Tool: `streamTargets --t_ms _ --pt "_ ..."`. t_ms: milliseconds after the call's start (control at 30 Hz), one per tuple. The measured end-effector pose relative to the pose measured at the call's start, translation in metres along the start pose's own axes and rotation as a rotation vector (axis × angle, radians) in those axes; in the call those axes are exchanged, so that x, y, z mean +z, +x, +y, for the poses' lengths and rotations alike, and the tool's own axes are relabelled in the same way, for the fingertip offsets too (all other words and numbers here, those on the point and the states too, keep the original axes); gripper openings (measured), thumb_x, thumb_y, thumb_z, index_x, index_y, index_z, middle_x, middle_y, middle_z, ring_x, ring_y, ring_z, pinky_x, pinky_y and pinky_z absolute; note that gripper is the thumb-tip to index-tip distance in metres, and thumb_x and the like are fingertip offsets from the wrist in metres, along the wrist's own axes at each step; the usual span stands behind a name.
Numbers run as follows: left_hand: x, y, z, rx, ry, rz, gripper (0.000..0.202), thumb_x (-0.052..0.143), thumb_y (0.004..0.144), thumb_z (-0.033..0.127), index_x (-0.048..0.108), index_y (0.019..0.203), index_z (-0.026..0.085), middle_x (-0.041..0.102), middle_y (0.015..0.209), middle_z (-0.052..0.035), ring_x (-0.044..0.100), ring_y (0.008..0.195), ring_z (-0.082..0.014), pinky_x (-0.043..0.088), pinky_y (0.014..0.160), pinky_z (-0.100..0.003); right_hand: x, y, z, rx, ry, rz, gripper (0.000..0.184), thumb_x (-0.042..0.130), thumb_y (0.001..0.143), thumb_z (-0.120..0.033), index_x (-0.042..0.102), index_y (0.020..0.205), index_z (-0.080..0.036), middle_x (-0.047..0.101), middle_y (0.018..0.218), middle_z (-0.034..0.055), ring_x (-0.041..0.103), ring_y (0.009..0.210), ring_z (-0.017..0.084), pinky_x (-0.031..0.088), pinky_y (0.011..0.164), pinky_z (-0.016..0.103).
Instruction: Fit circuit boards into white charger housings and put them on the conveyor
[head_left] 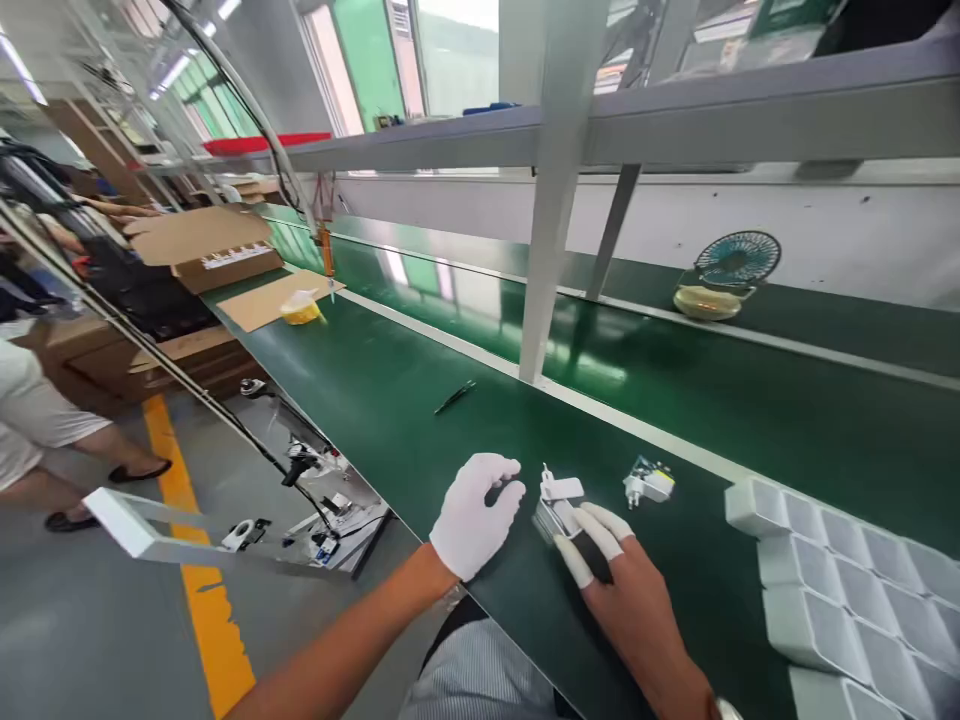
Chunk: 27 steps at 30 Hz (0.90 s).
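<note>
My left hand (pixel 474 515), in a white glove, rests on the green belt (pixel 390 400) with its fingers curled around a small dark object that I cannot make out. My right hand (pixel 622 590) wears white finger cots and pinches a small white and metal part (pixel 559 500) lying on the belt between the two hands. Another small white plug-like part (pixel 649 484) lies just beyond my right hand, untouched.
A white moulded tray (pixel 847 590) with several empty cells sits at right. A black pen-like tool (pixel 454 397) lies farther up the belt. A small fan (pixel 724 272) stands across the divider. Cardboard boxes (pixel 206 245), a yellow item and another person's legs are at left.
</note>
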<state>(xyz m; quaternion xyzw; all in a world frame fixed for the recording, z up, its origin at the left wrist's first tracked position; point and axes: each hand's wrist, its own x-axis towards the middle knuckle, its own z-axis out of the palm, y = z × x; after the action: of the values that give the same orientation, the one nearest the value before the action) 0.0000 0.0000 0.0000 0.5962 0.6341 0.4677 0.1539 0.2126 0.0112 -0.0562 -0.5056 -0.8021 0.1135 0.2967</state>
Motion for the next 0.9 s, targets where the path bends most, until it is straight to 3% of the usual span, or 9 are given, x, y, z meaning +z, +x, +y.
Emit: streamTargets --t_ms 133,233,300,367,433,500,600,667,900 --pt "0.003 -0.013 -0.005 0.036 0.154 -0.244 0.040 0.059 0.088 0.018 0.063 0.128 0.027 0.064 0.126 -0.0060 0.061 0.118 -0.0220 0.050 0.104 -0.041 0.005 0.003 -0.006 -0.012 0.011 -0.051 0.038 0.052 0.098 -0.039 0.066 0.132 -0.027 0.066 0.128 0.0134 0.067 0.109 0.033 0.056 0.091 0.048" --pt "0.015 -0.015 -0.001 -0.030 0.171 -0.339 0.064 0.066 0.081 0.019 0.050 0.143 0.025 0.060 0.135 -0.0096 0.058 0.125 -0.0268 0.048 0.107 -0.046 0.014 0.000 -0.001 -0.006 0.098 -0.070 0.030 0.051 0.096 -0.035 0.079 0.103 -0.025 0.071 0.097 0.0146 0.067 0.093 0.032 0.057 0.084 0.049" --pt "0.023 -0.013 0.003 -0.038 0.167 -0.371 0.064 0.071 0.077 0.023 0.055 0.139 0.025 0.064 0.128 -0.0097 0.060 0.121 -0.0292 0.050 0.103 -0.046 0.018 0.000 0.001 0.009 0.144 -0.063 0.032 0.053 0.093 -0.034 0.078 0.076 -0.024 0.065 0.076 0.0130 0.065 0.081 0.030 0.058 0.079 0.048" --pt "0.030 -0.010 0.008 -0.022 0.154 -0.383 0.055 0.072 0.075 0.023 0.062 0.129 0.026 0.067 0.118 -0.0081 0.063 0.115 -0.0291 0.052 0.099 -0.044 0.018 0.003 -0.002 0.028 0.150 -0.054 0.029 0.054 0.093 -0.034 0.078 0.079 -0.025 0.066 0.080 0.0128 0.066 0.084 0.030 0.057 0.081 0.047" --pt "0.035 -0.011 0.012 -0.008 0.127 -0.359 0.047 0.068 0.079 0.020 0.064 0.125 0.027 0.069 0.115 -0.0067 0.065 0.112 -0.0266 0.053 0.098 -0.041 0.011 0.009 -0.012 0.107 0.291 -0.032 0.025 0.057 0.094 -0.035 0.077 0.104 -0.027 0.070 0.104 0.0121 0.066 0.101 0.030 0.055 0.091 0.046" --pt "0.039 -0.015 0.015 -0.021 0.097 -0.274 0.049 0.066 0.080 0.020 0.060 0.129 0.026 0.067 0.122 -0.0074 0.065 0.113 -0.0253 0.054 0.097 -0.040 0.000 0.015 -0.027 0.293 0.668 -0.008 0.032 0.062 0.093 -0.037 0.070 0.123 -0.031 0.068 0.122 0.0082 0.064 0.112 0.027 0.051 0.099 0.043" --pt "0.040 -0.024 0.021 -0.052 0.065 -0.129 0.066 0.076 0.074 0.026 0.052 0.135 0.022 0.064 0.129 -0.0107 0.064 0.115 -0.0275 0.056 0.095 -0.043 -0.016 0.021 -0.051 0.648 1.362 -0.018 0.034 0.069 0.091 -0.041 0.070 0.124 -0.030 0.071 0.121 0.0045 0.066 0.106 0.023 0.052 0.094 0.038" --pt "0.036 -0.027 0.027 -0.023 0.051 -0.097 0.073 0.080 0.069 0.027 0.050 0.135 0.023 0.064 0.125 -0.0100 0.064 0.113 -0.0284 0.057 0.093 -0.043 -0.022 0.021 -0.063 0.787 1.652 -0.052 0.035 0.070 0.090 -0.040 0.070 0.122 -0.026 0.073 0.115 0.0043 0.067 0.097 0.021 0.054 0.086 0.035" --pt "0.020 -0.019 0.040 0.123 0.057 -0.081 0.067 0.082 0.066 0.025 0.055 0.128 0.027 0.067 0.115 -0.0057 0.066 0.101 -0.0258 0.058 0.081 -0.037 -0.021 0.016 -0.077 0.888 1.902 -0.049 0.021 0.066 0.094 -0.035 0.072 0.106 -0.019 0.074 0.097 0.0034 0.067 0.084 0.018 0.055 0.075 0.029"
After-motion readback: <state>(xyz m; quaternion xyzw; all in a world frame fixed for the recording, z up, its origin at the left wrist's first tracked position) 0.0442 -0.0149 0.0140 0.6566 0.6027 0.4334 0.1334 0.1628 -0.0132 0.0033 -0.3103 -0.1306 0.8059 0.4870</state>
